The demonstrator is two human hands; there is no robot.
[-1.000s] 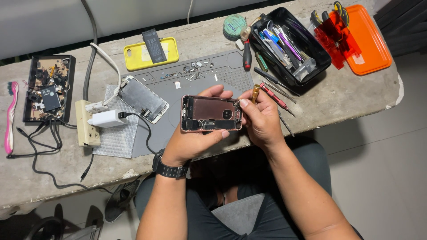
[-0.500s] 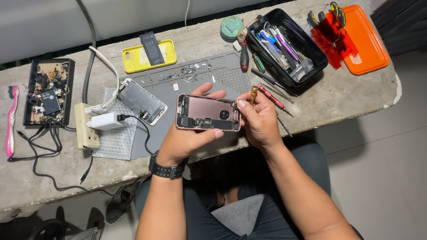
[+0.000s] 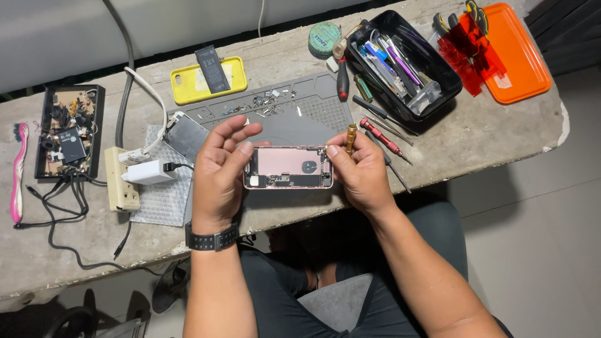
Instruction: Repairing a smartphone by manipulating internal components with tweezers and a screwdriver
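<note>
Hands meet over the middle of the grey work mat [image 3: 300, 119], sharing an opened phone body [image 3: 288, 168] that lies flat between them with its pink inner shell and small parts facing up. The left hand [image 3: 220, 169] grips the phone's left end, thumb across the near corner and fingers half curled, the upper ones lifted loosely off it. The right hand [image 3: 362, 172] pinches the right end between thumb and fingers, closed fairly narrow, and also keeps a small screwdriver [image 3: 351, 138] with a brass-coloured handle upright against its forefinger. A black wristwatch [image 3: 211, 238] sits on the left wrist. From the phone, a detached screen [image 3: 186, 134] lies at ten o'clock beside a white charger [image 3: 149, 173] plugged into a beige power strip [image 3: 120, 180]. At eleven o'clock a yellow phone case [image 3: 188, 84] carries a black battery [image 3: 212, 69]. At one o'clock stands a black tool tray [image 3: 438, 78], with red-handled screwdrivers [image 3: 379, 134] just below it, and an orange lid [image 3: 523, 56] at two o'clock.
</note>
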